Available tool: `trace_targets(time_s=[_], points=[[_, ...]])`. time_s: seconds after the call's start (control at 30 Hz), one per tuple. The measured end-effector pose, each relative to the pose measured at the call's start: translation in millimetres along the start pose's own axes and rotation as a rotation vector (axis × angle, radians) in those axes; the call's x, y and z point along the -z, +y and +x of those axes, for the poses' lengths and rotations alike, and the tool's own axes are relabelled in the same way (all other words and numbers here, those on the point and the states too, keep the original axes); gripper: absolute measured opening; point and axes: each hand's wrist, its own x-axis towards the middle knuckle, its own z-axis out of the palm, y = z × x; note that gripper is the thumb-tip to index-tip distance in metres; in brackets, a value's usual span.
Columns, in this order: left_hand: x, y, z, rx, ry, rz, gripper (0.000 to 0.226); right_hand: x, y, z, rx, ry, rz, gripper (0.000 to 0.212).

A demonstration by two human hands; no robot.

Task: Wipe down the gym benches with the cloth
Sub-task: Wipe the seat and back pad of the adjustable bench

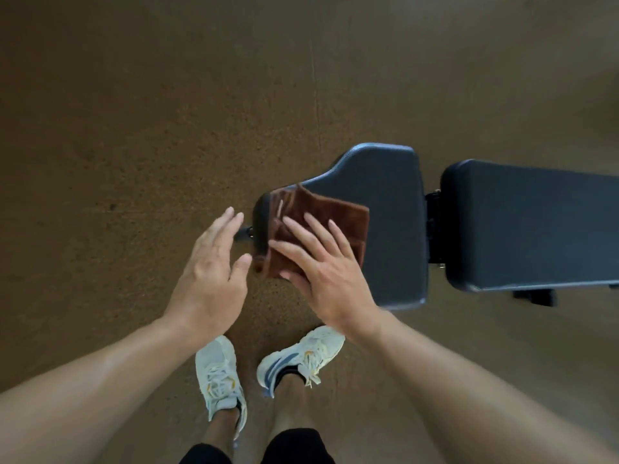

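The head camera looks straight down at a brown speckled floor [134,128], with a dark padded bench [385,209] reaching in from the right edge. The bench has two cushions: a seat pad that narrows toward the left, and a longer back pad [536,226] beside it, with a gap and a bit of metal hinge [433,226] between them.

A brown cloth [338,219], folded and slightly rumpled, lies over the narrow left end of the seat pad. Its lower left corner hangs past the pad's edge.

The right hand [321,262] lies flat on the cloth, palm down, fingers spread and straight, pressing the fabric against the pad rather than gripping it. The thumb points left across the cloth's lower edge.

The left hand [211,276] is open and holds nothing. Its fingers are loosely extended and it hovers just beside the narrow tip of the seat, apart from the cloth. Near its fingertips a small dark knob or bracket [244,233] sticks out from under the seat end.

Both forearms are bare. Below them stand two white sneakers [219,373] on the floor, the right one with blue stripes, and the hems of black shorts [294,447] show at the bottom edge.
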Motion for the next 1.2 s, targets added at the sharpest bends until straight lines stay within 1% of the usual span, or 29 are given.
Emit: trace_targets(time_s=[0.03, 0.1, 0.17, 0.2, 0.3, 0.37, 0.4, 0.47, 0.57, 0.67, 0.73, 0.83, 0.9, 0.97, 1.1, 1.2], points=[[1.3, 8.3, 2.1, -0.032, -0.048, 0.043, 0.066, -4.0, 3.7, -24.6, -0.093, 0.008, 0.008, 0.05], [0.8, 25.4, 10.3, -0.139, -0.134, 0.175, 0.081, -4.1, 16.8, -66.0, -0.415, 0.06, 0.075, 0.052], [-3.4, 41.6, 27.7, -0.221, -0.196, 0.335, 0.099, 4.1, 33.4, -75.4, -0.761, 0.114, 0.194, 0.053], [-7.4, 49.1, 40.0, -0.226, -0.219, 0.415, 0.108, 9.8, 41.3, -69.3, -0.894, 0.12, 0.232, 0.053], [-22.6, 68.6, 77.0, -0.139, -0.295, 0.587, 0.138, 23.9, 62.8, -24.5, -1.134, 0.175, 0.285, 0.058], [-34.5, 74.6, 93.5, -0.046, -0.351, 0.589, 0.155, 29.0, 77.9, 5.5, -1.202, 0.226, 0.275, 0.062], [-39.4, 75.7, 98.2, -0.007, -0.364, 0.593, 0.16, 31.6, 85.7, 16.4, -1.183, 0.24, 0.248, 0.063], [-46.7, 77.0, 103.3, 0.031, -0.38, 0.623, 0.163, 40.4, 103.6, 33.8, -1.088, 0.235, 0.186, 0.065], [-46.9, 76.8, 101.6, 0.052, -0.402, 0.621, 0.164, 55.2, 126.4, 68.2, -0.978, 0.191, 0.182, 0.066], [-48.5, 79.2, 102.3, 0.06, -0.398, 0.642, 0.163, 54.6, 129.2, 92.2, -0.92, 0.234, 0.147, 0.064], [-46.9, 80.2, 99.8, 0.073, -0.409, 0.644, 0.161, 45.1, 113.5, 77.0, -0.825, 0.255, 0.098, 0.062], [-44.4, 81.2, 96.4, 0.067, -0.416, 0.629, 0.16, 17.9, 67.3, 2.2, -0.694, 0.189, 0.041, 0.062], [-44.4, 83.4, 95.7, 0.078, -0.415, 0.633, 0.161, -0.6, 38.9, -44.9, -0.678, 0.113, 0.013, 0.065], [-45.2, 84.1, 95.6, 0.081, -0.394, 0.639, 0.162, -9.1, 32.8, -58.0, -0.682, 0.051, 0.004, 0.066], [-48.0, 81.5, 94.7, 0.063, -0.36, 0.635, 0.159, 4.2, 47.4, -38.1, -0.652, -0.019, 0.026, 0.067], [-47.8, 78.5, 93.5, 0.033, -0.343, 0.612, 0.158, 20.6, 68.8, -7.9, -0.664, 0.001, 0.053, 0.065]])
